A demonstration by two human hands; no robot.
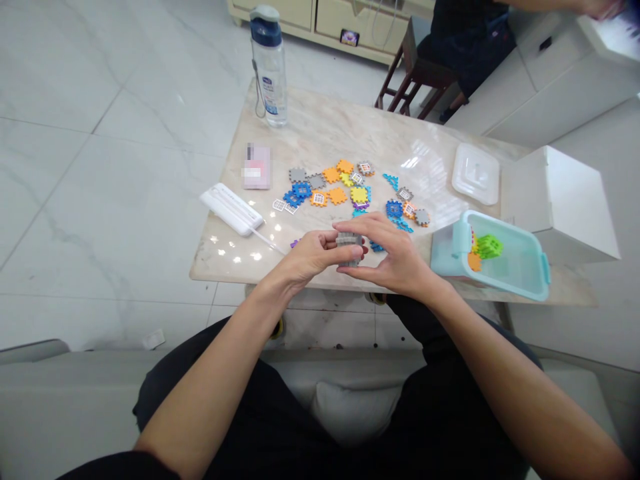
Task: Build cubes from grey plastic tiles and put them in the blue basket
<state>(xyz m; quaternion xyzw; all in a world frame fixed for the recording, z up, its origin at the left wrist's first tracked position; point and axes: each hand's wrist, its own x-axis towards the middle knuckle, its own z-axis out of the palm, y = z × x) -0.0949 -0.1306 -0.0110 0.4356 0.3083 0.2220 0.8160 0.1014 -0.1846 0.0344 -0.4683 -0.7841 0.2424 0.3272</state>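
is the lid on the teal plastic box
No, the clear lid lies apart on the marble table top, and the teal plastic box stands open with toy pieces inside.

My left hand point(313, 257) curls inward with its fingers closed, my right hand point(387, 257) arches over to meet it, both just above the near edge of the worktop point(320, 127), and my bare forearms point(215, 360) angle in from either side.

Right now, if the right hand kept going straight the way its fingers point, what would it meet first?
The grey stack of plastic pieces held by the left hand, right at the fingertips of the right hand, though depth is hard to judge.
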